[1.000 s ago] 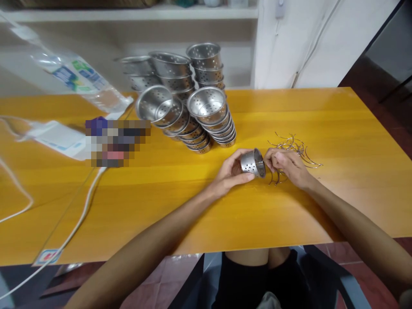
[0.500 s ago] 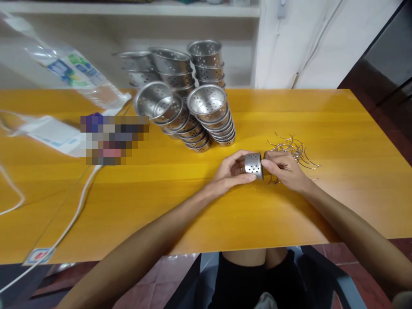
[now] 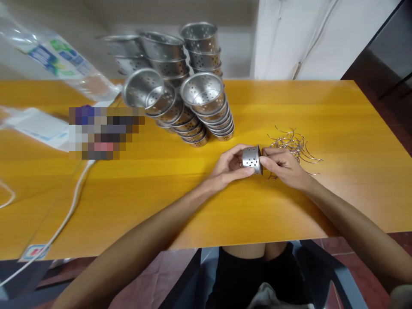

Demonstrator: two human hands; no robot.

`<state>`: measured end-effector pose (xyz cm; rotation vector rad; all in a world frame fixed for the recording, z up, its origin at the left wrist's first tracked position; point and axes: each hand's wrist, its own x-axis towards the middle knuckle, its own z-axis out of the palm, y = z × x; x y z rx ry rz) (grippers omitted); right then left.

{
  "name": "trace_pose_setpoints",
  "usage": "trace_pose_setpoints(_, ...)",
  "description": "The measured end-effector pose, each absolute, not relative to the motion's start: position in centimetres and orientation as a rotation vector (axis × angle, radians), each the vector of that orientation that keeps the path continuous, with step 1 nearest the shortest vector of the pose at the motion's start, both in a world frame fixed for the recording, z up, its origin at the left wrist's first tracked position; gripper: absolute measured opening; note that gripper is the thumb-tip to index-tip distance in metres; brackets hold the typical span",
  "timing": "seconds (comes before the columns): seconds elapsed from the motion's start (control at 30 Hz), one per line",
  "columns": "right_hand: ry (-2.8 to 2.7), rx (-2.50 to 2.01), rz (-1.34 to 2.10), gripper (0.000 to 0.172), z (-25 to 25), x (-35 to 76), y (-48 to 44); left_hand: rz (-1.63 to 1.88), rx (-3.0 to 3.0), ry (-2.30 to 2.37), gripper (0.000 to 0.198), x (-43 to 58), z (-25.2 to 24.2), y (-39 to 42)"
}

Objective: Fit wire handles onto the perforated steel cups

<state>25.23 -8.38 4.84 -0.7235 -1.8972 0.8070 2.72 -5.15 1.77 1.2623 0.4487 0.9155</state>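
A small perforated metal cup (image 3: 251, 160) lies sideways above the table, its rim facing right. My left hand (image 3: 230, 166) grips it from the left, thumb along its lower side. At the rim, my right hand (image 3: 280, 164) is closed in a pinch; whatever is between its fingertips is too small to make out. Just behind and beside my right hand lies a loose pile of thin bent wires (image 3: 294, 143). Several stacks of larger-looking perforated metal cups (image 3: 206, 92) stand or lean left of the wires, farther back.
The yellow table (image 3: 322, 206) has its front edge near my lap. On the left are a clear plastic bottle (image 3: 64, 60), a white packet (image 3: 41, 126), a blurred-out patch and a white cable (image 3: 74, 201). A white wall and shelf stand behind.
The view has shifted slightly, so the stacks sit higher and farther left in the picture. Both hands keep nearly the same hold at the cup.
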Motion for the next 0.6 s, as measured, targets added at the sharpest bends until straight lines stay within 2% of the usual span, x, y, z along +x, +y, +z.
trace_pose_setpoints(0.33,-1.928,-0.673,0.855,0.049,4.99,25.39,-8.45,0.913,1.267,0.429,0.059,2.87,2.03,-5.19)
trace_pose_setpoints(0.6,-1.967,-0.746,0.836,0.054,4.56,25.44,-8.70,0.874,1.226,0.399,0.053,2.68,2.28,-5.16)
